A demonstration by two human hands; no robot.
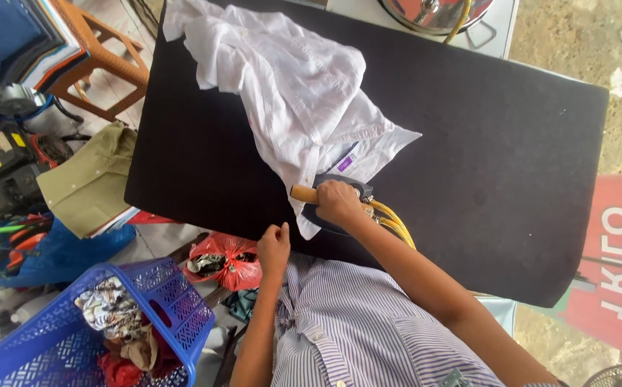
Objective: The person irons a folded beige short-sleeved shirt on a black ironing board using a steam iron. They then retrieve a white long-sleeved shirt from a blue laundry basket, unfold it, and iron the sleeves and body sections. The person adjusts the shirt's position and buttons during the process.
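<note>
A crumpled white shirt (293, 86) lies on a black ironing table (483, 143), its collar with a small purple label toward me. My right hand (337, 202) grips the wooden handle of a dark iron (339, 188) pressed on the shirt's near edge. Yellow hoses (393, 218) run from the iron along my forearm. My left hand (273, 247) hangs loosely curled just off the table's near edge, holding nothing, fingers close together.
A blue plastic basket (175, 304) of crumpled clothes stands at lower left. An olive shirt (89, 179) hangs off the table's left side. A red bag (228, 261) lies on the floor. A wooden stool (103, 61) and a metal pot (432, 14) are at the back.
</note>
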